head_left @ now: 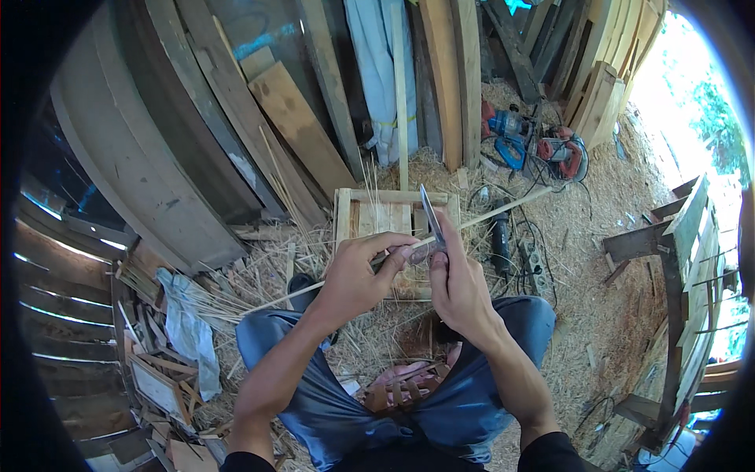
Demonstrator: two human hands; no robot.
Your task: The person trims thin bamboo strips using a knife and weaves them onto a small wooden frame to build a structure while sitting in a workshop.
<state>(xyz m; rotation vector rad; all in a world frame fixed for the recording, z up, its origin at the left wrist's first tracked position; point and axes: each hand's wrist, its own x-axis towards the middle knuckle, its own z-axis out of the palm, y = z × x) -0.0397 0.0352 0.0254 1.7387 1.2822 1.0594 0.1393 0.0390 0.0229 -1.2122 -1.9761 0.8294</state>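
Observation:
A long thin pale strip of wood or bamboo point(503, 210) runs slantwise in front of me, from my left knee up to the far right. Its middle is pinched between the thumb and fingers of my left hand point(362, 271). My right hand point(462, 287) is closed around a knife point(429, 211), whose blade points up and away from me. The blade crosses the strip close to my left fingertips; whether it cuts into it I cannot tell. The knife's handle is mostly hidden by my fingers. Beneath both hands stands a low wooden frame or stool point(344, 216).
Shavings cover the ground. A bundle of thin strips point(224, 307) lies left of my knee. Beyond the right hand are a black power tool point(500, 240), a power strip point(536, 263) and red and blue power tools point(511, 130) with cords. Boards point(291, 110) lean at the back.

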